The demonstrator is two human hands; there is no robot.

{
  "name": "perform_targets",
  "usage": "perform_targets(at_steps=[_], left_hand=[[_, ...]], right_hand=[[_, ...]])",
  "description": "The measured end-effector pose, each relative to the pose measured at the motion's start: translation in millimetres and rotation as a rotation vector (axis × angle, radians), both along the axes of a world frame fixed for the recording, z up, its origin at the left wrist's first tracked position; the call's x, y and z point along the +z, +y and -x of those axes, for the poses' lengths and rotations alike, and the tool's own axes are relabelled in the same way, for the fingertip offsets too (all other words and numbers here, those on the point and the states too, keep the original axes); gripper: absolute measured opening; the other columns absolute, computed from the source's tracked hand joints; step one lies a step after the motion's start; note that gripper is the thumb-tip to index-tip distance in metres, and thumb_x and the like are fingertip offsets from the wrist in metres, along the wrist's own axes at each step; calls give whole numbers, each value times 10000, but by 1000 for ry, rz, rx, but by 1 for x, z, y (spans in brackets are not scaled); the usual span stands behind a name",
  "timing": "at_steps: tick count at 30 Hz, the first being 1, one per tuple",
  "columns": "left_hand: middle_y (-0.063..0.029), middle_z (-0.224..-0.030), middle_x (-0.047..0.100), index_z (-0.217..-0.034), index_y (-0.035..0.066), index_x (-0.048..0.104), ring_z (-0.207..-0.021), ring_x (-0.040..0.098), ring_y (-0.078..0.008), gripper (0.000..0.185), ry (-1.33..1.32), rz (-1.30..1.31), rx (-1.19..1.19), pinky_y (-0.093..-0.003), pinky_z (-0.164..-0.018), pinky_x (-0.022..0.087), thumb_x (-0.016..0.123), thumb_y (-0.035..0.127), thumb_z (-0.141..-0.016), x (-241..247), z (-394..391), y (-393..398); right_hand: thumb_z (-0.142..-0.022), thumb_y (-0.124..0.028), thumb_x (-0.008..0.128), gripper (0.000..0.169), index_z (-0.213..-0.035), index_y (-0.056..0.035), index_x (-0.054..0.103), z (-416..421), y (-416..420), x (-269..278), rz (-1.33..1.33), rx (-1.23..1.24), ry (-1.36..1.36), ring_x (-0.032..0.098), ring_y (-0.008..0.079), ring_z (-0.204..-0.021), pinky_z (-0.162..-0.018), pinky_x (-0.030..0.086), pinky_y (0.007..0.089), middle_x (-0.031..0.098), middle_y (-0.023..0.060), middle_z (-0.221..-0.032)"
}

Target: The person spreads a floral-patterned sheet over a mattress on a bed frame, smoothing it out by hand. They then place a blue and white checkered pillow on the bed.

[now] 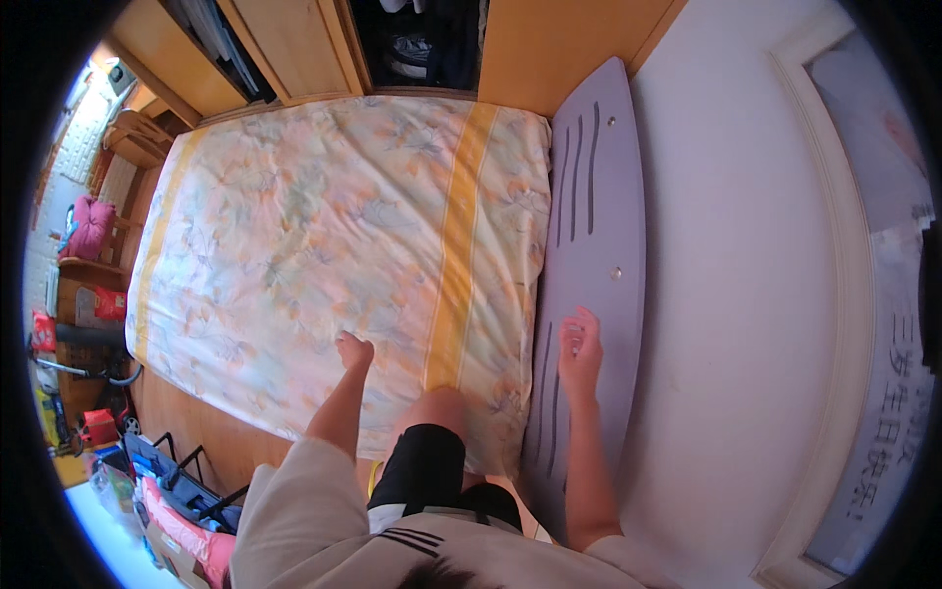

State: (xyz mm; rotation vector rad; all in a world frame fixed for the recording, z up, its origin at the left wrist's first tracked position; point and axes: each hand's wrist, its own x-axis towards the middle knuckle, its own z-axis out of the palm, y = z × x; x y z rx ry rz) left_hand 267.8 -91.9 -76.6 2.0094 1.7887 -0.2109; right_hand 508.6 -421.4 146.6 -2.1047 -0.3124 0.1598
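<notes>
A floral fitted sheet (316,243) with yellow bands covers the mattress before me, creased mostly near the yellow band on the right. My left hand (355,350) is over the lower middle of the sheet, its fingers curled; whether it pinches any cloth cannot be made out. On the right, my right hand (581,346) is in front of the grey-purple headboard (600,177), fingers loosely bent and apart, holding nothing. One of my knees (439,406) rests at the sheet's near edge, by the yellow band.
Wooden wardrobe doors (302,44) line the bed's far side, one section showing dark contents. A white wall (721,294) with a framed picture (846,294) stands right of the headboard. Left lie a blue folded stroller or cart (176,471), pink bedding (176,515) and a chair with a pink cushion (92,227).
</notes>
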Motion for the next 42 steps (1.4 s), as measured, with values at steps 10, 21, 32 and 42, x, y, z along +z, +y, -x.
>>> perform_targets(at_steps=[10, 21, 32, 42], left_hand=[[-117, -1480, 169, -1421, 90, 177, -1349, 196, -309, 749, 257, -120, -138, -610, -1002, 224, 553, 255, -795, -94, -183, 128], [-124, -1460, 224, -1396, 37, 234, -1343, 197, -332, 656, 153, -625, 29, -598, -1030, 139, 403, 264, -804, -181, -238, 174], [-174, -1451, 210, -1385, 19, 231, -1348, 165, -354, 692, 34, -672, 38, -572, -1050, 93, 193, 494, -883, -198, -228, 189], [-169, -1455, 201, -1399, 11, 184, -1359, 140, -344, 702, 30, -634, 16, -557, -1053, 65, 214, 492, -888, -194, -226, 195]], right_hand=[[-834, -165, 601, 448, -1234, -47, 437, -211, 89, -84, 226, 44, 28, 601, 239, -878, -769, 484, 337, 605, 141, -1011], [-804, -284, 606, 560, -1257, -33, 391, -384, 202, -287, 646, 63, -37, 572, 370, -977, -853, 443, 424, 607, 202, -1048], [-709, -222, 693, 379, -1013, -15, 603, -492, 269, -294, 616, -26, 27, 639, 279, -782, -695, 496, 356, 637, 171, -814], [-781, -218, 591, 248, -1007, -119, 603, -555, 345, -246, 1435, 129, -662, 598, 301, -894, -747, 465, 453, 614, 124, -969]])
